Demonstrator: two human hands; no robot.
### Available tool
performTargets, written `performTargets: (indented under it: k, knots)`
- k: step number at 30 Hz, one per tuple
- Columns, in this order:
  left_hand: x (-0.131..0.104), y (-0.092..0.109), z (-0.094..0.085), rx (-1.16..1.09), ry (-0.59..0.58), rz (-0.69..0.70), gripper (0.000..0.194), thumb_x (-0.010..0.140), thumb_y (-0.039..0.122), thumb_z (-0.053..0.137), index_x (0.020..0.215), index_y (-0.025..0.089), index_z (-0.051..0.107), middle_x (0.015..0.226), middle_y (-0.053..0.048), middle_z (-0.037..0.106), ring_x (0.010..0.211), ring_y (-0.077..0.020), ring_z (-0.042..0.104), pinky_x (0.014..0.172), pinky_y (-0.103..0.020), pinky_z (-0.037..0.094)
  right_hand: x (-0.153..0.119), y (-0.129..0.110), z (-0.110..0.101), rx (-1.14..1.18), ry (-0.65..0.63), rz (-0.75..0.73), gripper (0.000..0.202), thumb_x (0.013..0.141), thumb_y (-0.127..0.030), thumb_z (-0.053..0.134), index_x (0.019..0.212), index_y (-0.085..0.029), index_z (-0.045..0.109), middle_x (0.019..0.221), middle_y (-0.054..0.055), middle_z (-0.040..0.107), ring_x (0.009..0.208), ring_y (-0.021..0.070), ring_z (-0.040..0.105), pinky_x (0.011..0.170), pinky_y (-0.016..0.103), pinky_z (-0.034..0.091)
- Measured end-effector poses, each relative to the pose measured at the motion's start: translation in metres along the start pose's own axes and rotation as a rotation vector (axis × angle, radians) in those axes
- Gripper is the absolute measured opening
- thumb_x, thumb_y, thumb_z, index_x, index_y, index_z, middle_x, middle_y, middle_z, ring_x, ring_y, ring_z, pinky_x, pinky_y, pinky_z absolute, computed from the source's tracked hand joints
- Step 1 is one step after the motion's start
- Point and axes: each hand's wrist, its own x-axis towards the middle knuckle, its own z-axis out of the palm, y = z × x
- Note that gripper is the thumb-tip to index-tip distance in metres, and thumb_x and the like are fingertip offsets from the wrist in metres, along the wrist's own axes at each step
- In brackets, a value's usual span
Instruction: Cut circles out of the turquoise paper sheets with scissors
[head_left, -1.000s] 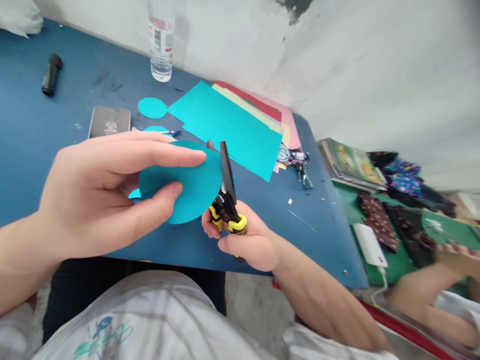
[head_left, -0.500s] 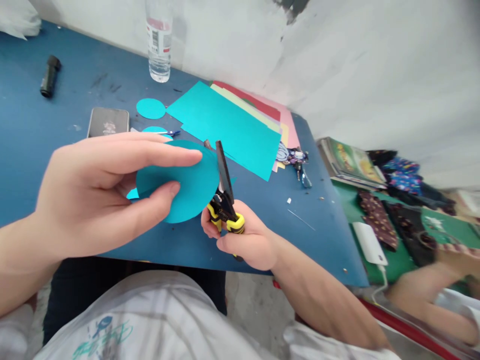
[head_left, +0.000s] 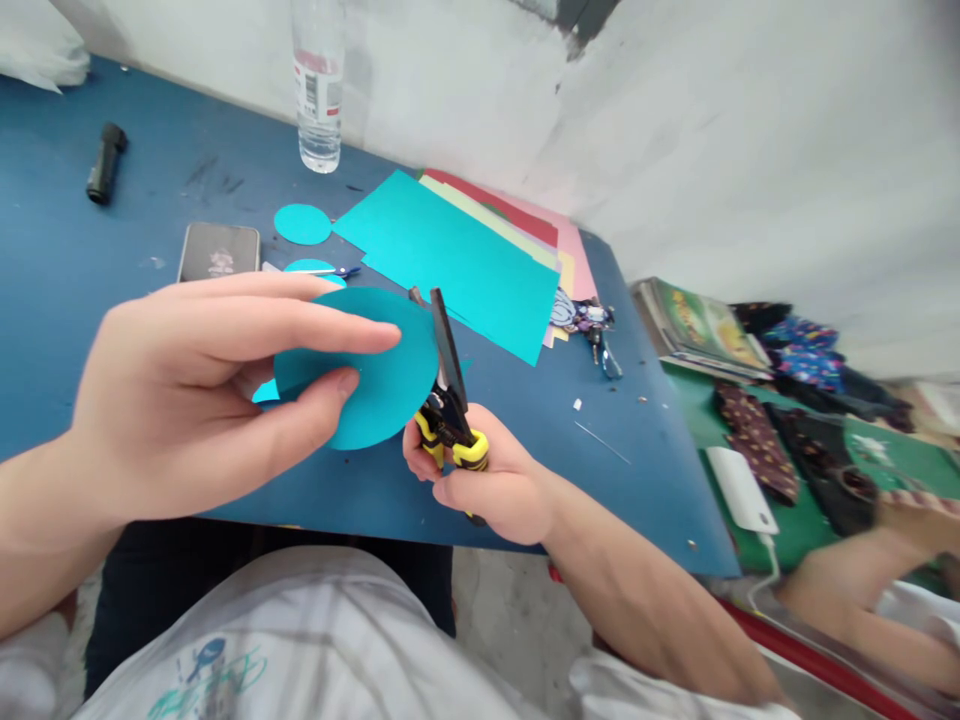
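My left hand (head_left: 217,385) pinches a turquoise paper disc (head_left: 375,400) between thumb and fingers and holds it above the table. My right hand (head_left: 499,475) is wrapped round the yellow-and-black handles of a pliers-like cutter (head_left: 457,435). Its long black jaws point upward and stand apart at the disc's right edge. Whether they touch the paper I cannot tell. Behind the disc lie a turquoise oval cutout (head_left: 302,224) and scissors (head_left: 341,272) on another cutout, partly hidden by my left hand.
Coloured paper sheets (head_left: 465,265) lie at the back, with a keychain bundle (head_left: 585,312) beside them. A water bottle (head_left: 320,115), phone (head_left: 219,250) and black flashlight (head_left: 107,163) stand or lie further left. At right, a co-worker's arm (head_left: 862,580) rests near a white power bank (head_left: 739,490).
The view has shifted slightly, so the table sits a little lower in the picture. Both hands, the disc and the cutter keep almost the same pose.
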Motion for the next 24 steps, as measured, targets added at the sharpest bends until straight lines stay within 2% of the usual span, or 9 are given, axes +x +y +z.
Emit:
performTargets:
  k: [3,5,6,7,9,12,15,18,24]
  knots:
    - [-0.005,0.002,-0.004,0.075,-0.102,-0.033,0.024,0.111,0.053,0.078,0.129,0.043,0.092,0.059,0.004,0.056,0.108,-0.0269,0.086,0.115,-0.042,0.069,0.000,-0.001,0.000,0.008,0.002,-0.009,0.027,0.069,-0.002,0.074,0.083,-0.023,0.065,0.081,-0.006,0.063,0.070,0.0138,0.049,0.063,0.031,0.041]
    - [-0.006,0.004,-0.004,0.088,-0.109,-0.071,0.025,0.112,0.051,0.077,0.129,0.040,0.091,0.067,0.005,0.065,0.107,-0.0248,0.083,0.121,-0.041,0.067,0.000,-0.001,0.001,0.009,0.009,-0.002,0.027,0.068,-0.002,0.074,0.083,-0.023,0.065,0.080,-0.006,0.063,0.070,0.0138,0.049,0.062,0.030,0.041]
    - [-0.006,0.005,-0.004,0.107,-0.118,-0.129,0.026,0.112,0.047,0.076,0.132,0.039,0.090,0.080,0.004,0.075,0.112,-0.0235,0.082,0.123,-0.040,0.065,0.000,-0.001,0.001,0.008,0.012,0.003,0.027,0.068,-0.003,0.074,0.082,-0.023,0.065,0.080,-0.006,0.062,0.070,0.0138,0.048,0.062,0.030,0.041]
    - [-0.006,0.005,-0.003,0.104,-0.111,-0.150,0.024,0.112,0.046,0.076,0.129,0.039,0.091,0.094,0.005,0.082,0.112,-0.0222,0.080,0.122,-0.038,0.065,0.000,-0.001,0.001,0.007,0.014,0.009,0.026,0.067,-0.003,0.075,0.082,-0.023,0.065,0.079,-0.006,0.062,0.070,0.0138,0.049,0.061,0.030,0.041]
    - [-0.005,0.004,-0.003,0.057,-0.096,-0.058,0.023,0.110,0.049,0.079,0.130,0.044,0.090,0.112,0.010,0.087,0.104,-0.0191,0.080,0.115,-0.035,0.067,0.000,-0.001,0.001,0.003,0.016,0.016,0.026,0.067,-0.004,0.075,0.081,-0.023,0.065,0.079,-0.006,0.062,0.069,0.0138,0.049,0.061,0.030,0.040]
    - [-0.006,-0.001,-0.003,-0.016,-0.091,-0.057,0.028,0.109,0.047,0.082,0.135,0.051,0.088,0.127,0.014,0.086,0.103,-0.0173,0.078,0.101,-0.034,0.069,0.000,0.000,0.001,0.004,0.016,0.016,0.026,0.068,-0.004,0.074,0.082,-0.023,0.065,0.079,-0.006,0.062,0.069,0.0133,0.048,0.061,0.030,0.040]
    - [-0.006,-0.002,-0.004,-0.065,-0.106,-0.081,0.031,0.108,0.042,0.083,0.138,0.050,0.087,0.130,0.011,0.086,0.105,-0.0189,0.078,0.087,-0.034,0.070,-0.001,0.001,0.001,0.011,0.014,0.009,0.026,0.070,-0.003,0.075,0.083,-0.023,0.065,0.080,-0.006,0.062,0.069,0.0132,0.048,0.061,0.030,0.039]
    - [-0.002,0.002,0.001,-0.053,-0.074,-0.083,0.032,0.105,0.044,0.085,0.137,0.046,0.088,0.125,0.005,0.087,0.102,-0.0236,0.081,0.083,-0.038,0.073,-0.002,0.002,0.001,0.015,0.016,0.009,0.026,0.072,-0.002,0.075,0.084,-0.023,0.065,0.080,-0.006,0.062,0.070,0.0136,0.048,0.063,0.030,0.040]
    - [0.026,0.024,0.030,-0.017,0.106,0.052,0.071,0.082,0.053,0.106,0.148,0.042,0.084,0.123,-0.003,0.087,0.121,-0.0405,0.084,0.088,-0.049,0.080,-0.003,0.001,0.001,0.003,0.021,-0.002,0.028,0.069,-0.002,0.073,0.084,-0.024,0.064,0.080,-0.007,0.062,0.069,0.0138,0.048,0.064,0.031,0.039]
